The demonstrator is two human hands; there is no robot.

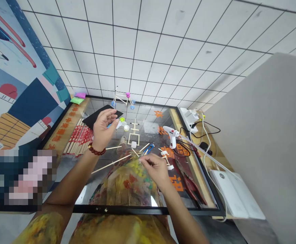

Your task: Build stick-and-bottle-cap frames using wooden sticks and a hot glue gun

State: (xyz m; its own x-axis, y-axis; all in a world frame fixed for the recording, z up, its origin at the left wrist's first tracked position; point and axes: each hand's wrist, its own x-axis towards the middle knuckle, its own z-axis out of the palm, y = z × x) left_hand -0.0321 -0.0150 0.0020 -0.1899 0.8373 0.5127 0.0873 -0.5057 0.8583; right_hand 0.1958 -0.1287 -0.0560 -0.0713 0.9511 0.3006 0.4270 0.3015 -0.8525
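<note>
Your left hand (105,128) hides part of the black sheet (93,118); anything between your right hand's (154,167) fingertips is too small to tell. A patch (29,178) (all coarse pixels) is unreadable; the bottom edge crops your right forearm (181,210).

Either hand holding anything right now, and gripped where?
Left hand: open, nothing visibly held. Right hand: thumb and fingertips close together; can't tell whether something tiny is between them.

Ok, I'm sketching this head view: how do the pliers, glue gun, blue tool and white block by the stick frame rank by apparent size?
Largest to smallest:
1. Red-handled pliers
2. White glue gun
3. Blue tool
4. White block
</note>
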